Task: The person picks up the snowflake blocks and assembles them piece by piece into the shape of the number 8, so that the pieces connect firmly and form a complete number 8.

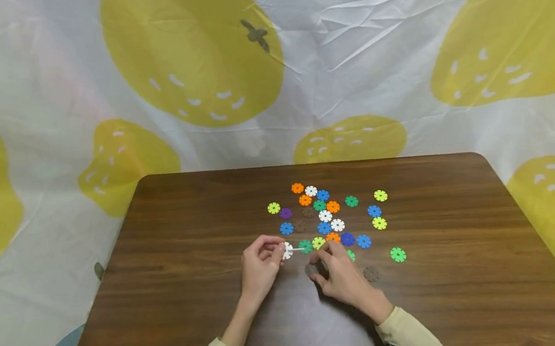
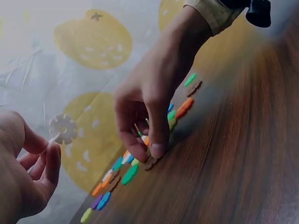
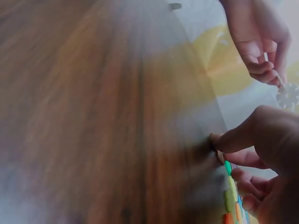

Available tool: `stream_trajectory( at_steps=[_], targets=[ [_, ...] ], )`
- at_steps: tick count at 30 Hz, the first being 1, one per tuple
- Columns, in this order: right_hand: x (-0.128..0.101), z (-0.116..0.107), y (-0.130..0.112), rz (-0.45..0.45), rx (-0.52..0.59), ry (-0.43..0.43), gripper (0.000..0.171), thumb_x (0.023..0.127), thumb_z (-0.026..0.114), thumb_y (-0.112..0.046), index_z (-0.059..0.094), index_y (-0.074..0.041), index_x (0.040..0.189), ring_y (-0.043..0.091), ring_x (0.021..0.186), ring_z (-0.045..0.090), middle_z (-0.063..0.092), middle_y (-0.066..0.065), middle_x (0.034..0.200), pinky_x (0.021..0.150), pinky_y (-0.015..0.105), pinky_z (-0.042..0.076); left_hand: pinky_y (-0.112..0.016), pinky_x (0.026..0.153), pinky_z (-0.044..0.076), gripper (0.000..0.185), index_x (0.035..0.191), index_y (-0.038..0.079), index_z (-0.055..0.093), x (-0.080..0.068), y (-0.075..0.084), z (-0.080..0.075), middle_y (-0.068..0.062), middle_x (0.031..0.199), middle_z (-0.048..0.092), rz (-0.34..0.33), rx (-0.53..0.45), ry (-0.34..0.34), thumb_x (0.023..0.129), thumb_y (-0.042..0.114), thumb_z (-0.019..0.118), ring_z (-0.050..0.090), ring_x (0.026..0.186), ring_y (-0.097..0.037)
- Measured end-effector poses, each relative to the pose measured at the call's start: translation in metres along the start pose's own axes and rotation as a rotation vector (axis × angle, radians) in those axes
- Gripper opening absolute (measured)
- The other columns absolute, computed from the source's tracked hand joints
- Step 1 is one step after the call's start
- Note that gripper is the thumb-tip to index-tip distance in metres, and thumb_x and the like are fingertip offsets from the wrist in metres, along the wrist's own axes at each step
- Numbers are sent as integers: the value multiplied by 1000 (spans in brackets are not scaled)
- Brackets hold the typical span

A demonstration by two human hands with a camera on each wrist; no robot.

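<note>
In the head view, a wooden table [image 1: 174,251] carries a loose scatter of coloured snowflake discs [image 1: 329,212], spread from about twelve to three o'clock of the two hands. The left hand [image 1: 259,265] pinches a small white piece made of two white discs [image 1: 288,249], one slotted edge-on into the other, lifted just off the wood. The right hand [image 1: 339,276] lies at its three o'clock, fingers curled down on a brown disc [image 1: 312,270] that lies flat on the table. Judged from this, the joining has barely begun: one small pair is together, and nearly all the discs lie loose. The left wrist view shows what the head view cannot: the white piece [image 2: 63,129] stands clear of the table with one disc face-on, held by its thin edge-on partner between thumb and fingers, while the right hand [image 2: 154,98] at two o'clock has thumb and forefinger tips pressed on the brown disc [image 2: 152,163], other discs trailing towards seven o'clock. The right wrist view is blurred; it shows a fingertip of the right hand [image 3: 261,158] touching the table edge-on at the brown disc [image 3: 216,150], hardly visible, with the left hand [image 3: 261,46] and white piece [image 3: 287,95] at one o'clock.
</note>
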State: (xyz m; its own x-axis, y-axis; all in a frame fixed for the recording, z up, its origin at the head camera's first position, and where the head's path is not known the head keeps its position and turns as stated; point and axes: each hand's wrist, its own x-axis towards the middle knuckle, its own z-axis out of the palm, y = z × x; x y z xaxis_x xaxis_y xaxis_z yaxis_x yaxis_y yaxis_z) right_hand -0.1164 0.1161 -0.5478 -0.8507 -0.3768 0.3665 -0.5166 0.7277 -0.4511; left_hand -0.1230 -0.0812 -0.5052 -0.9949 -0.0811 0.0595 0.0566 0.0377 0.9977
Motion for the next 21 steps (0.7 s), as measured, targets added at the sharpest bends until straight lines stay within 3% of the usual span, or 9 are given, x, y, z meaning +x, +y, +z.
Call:
stream_trajectory(
  at_steps=[6,10,12,17,21],
  targets=[
    [2,-4,-5,53,50,-65,36,68,88,0,65,-12,92,20,86,59,67,0,85,74,35,52,-25,58,57,7,97,-6,71,-2,-2,-5,-23,85,68,34,17,-19,90,-5,69,65,66,-18],
    [5,-5,-9,70,127,-62,28,76,82,5,68,-11,94,19,79,70,75,3,84,73,30,59,-16,56,50,8,98,-5,71,-1,-4,-9,-22,86,68,50,35,-10,91,-5,69,64,68,-19],
    [7,-6,-11,91,203,-27,24,79,79,6,70,-9,95,18,75,73,77,7,85,70,27,60,-15,56,49,8,99,-4,72,-1,-4,-11,-22,87,68,46,38,-4,91,-4,69,65,69,-19],
    [12,-14,-19,130,405,156,20,81,80,4,74,-9,96,15,67,73,78,8,81,63,22,60,-27,64,60,10,101,-7,71,-1,-2,-12,-24,90,69,27,3,-1,91,-6,68,66,70,-12],
    [14,-23,-26,166,539,234,18,83,80,1,76,-9,96,16,69,75,78,5,80,67,24,61,-34,68,63,11,101,-9,70,-1,0,-12,-26,92,68,24,-28,-4,91,-7,68,66,69,-8]
  ],
)
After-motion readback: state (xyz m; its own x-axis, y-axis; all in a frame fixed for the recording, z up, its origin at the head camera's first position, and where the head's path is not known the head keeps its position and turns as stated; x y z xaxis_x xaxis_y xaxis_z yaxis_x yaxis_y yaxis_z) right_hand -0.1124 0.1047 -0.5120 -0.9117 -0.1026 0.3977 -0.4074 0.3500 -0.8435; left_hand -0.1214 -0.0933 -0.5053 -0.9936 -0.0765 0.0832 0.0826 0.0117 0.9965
